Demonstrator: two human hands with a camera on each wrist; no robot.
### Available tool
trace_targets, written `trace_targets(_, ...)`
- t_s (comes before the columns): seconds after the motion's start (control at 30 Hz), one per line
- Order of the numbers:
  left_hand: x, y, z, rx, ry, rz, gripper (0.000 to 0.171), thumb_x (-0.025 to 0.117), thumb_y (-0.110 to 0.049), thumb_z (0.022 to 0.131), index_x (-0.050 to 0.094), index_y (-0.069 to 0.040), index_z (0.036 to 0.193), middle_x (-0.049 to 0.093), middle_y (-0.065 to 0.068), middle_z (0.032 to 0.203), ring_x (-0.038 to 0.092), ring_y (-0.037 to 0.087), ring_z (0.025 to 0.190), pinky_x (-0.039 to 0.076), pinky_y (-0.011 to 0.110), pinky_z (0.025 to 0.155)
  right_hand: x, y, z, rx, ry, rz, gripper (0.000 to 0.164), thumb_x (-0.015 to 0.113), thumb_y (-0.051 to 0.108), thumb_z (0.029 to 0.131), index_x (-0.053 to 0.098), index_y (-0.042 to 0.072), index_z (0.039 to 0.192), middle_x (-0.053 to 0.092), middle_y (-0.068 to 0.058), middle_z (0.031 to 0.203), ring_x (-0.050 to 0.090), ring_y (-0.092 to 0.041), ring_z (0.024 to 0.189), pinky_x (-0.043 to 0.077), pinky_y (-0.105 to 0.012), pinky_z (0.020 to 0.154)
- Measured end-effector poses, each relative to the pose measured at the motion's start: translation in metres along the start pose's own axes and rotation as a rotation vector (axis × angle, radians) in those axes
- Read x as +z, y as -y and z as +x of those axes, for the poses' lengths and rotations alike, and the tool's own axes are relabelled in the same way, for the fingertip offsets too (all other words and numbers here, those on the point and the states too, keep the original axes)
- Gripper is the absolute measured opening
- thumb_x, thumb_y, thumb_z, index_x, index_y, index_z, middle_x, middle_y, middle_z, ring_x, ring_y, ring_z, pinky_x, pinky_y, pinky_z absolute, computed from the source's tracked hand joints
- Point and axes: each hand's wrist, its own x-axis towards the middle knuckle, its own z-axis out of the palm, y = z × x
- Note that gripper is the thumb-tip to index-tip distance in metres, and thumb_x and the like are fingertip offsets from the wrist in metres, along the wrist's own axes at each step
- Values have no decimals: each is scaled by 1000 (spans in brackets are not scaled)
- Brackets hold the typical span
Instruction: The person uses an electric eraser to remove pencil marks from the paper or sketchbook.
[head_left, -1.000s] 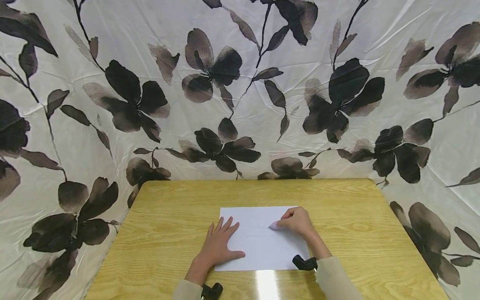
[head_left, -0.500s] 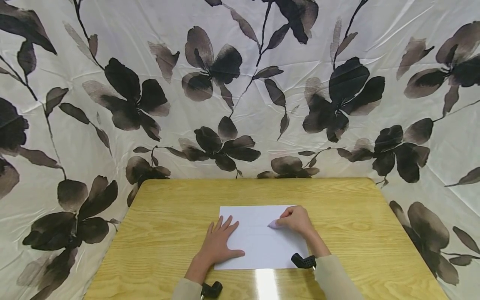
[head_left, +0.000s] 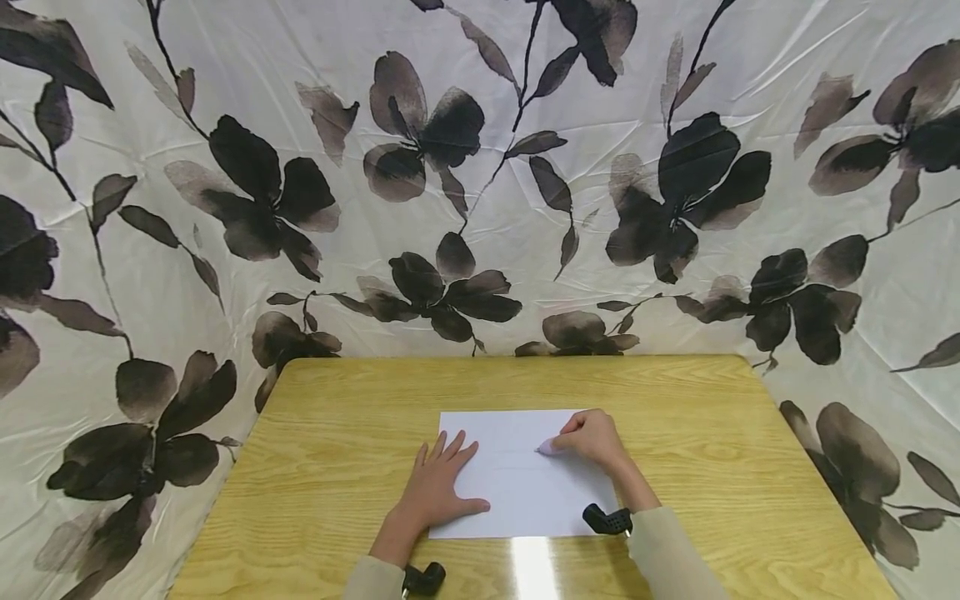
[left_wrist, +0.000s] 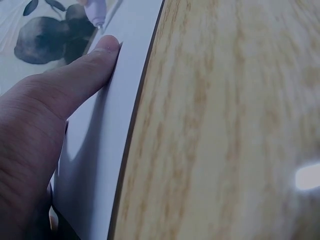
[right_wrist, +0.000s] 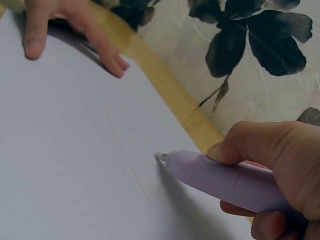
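Note:
A white sheet of paper (head_left: 517,500) lies on the wooden table. My left hand (head_left: 435,492) rests on its left side, fingers spread, with the thumb (left_wrist: 102,52) stretched along the sheet near its front edge. Over the right part of the paper, my right hand (head_left: 596,442) grips a thick lavender pen-shaped tool (right_wrist: 220,175). Its short metal tip (right_wrist: 160,156) is right at the paper, at the end of a faint line. A second thin brownish line (right_wrist: 127,162) runs nearly parallel, nearer the front. Fingers and palm hide the tool's rear end.
The yellow wood-grain table (head_left: 337,417) extends around the paper on all sides. Behind it hangs a white cloth (head_left: 555,75) with dark flowers. Black wrist devices (head_left: 607,521) sit at both sleeves. Light glares on the table (head_left: 534,571) at the front.

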Motion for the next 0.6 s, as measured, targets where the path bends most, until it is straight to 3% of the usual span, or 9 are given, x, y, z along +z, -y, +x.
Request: trace_targets(0.6,0,-1,2,-4,13,3,102,57,-83,70,40,-22,150,24,6,159,11,36,145,7,62,112,-3,-3,0,14,-8,-2,22,90,20,65,70,11,66,65,0,70,55,-19,67,44,-30,57)
